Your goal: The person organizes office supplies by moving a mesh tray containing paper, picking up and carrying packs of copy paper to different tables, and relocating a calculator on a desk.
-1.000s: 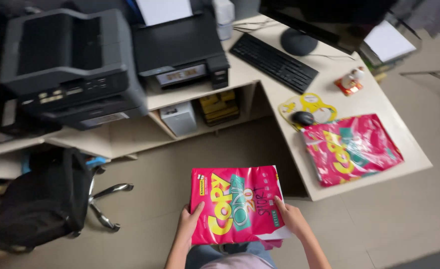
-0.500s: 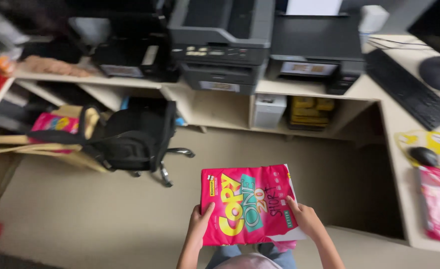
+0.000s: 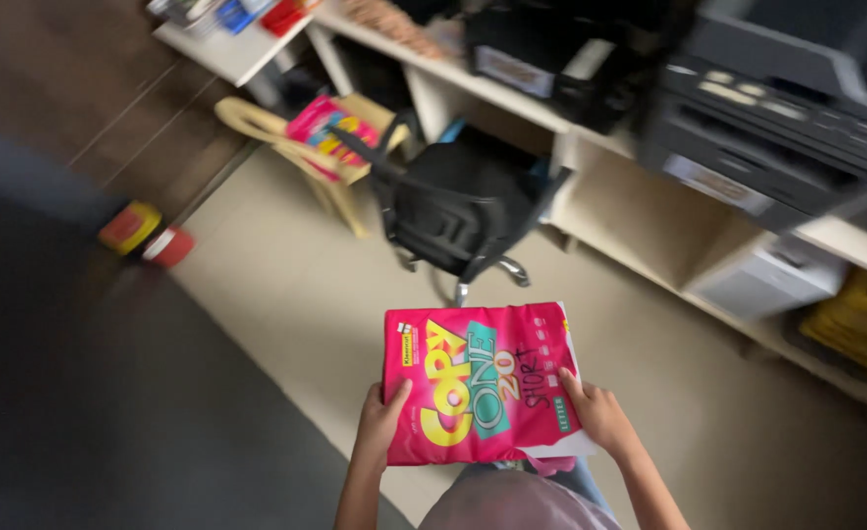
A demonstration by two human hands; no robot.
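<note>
Much of the view is smeared by motion: the left side is dissolving into dark blur, and the printers (image 3: 787,108) on the long shelf desk (image 3: 650,211) along the top right are streaked and cut off by the frame edge. Your forearms are running out of the bottom edge, and your lap is hiding the lower corner of what you are carrying.

You are holding a bright pink paper ream (image 3: 475,383) flat in front of you, above the floor, not resting on any surface. Your left hand (image 3: 379,424) is clasping its lower left edge, thumb lying on top of the wrapper, the other fingers hidden beneath. Your right hand (image 3: 596,412) is gripping the lower right edge the same way, thumb pressing on top near the white sheets that are showing along that side. The ream is sitting between both hands, its far end pointing away from you.

Beyond it, a black office chair (image 3: 458,211) is standing near the desk's front edge, and a tan bag (image 3: 301,132) with another pink pack is leaning just beside it
</note>
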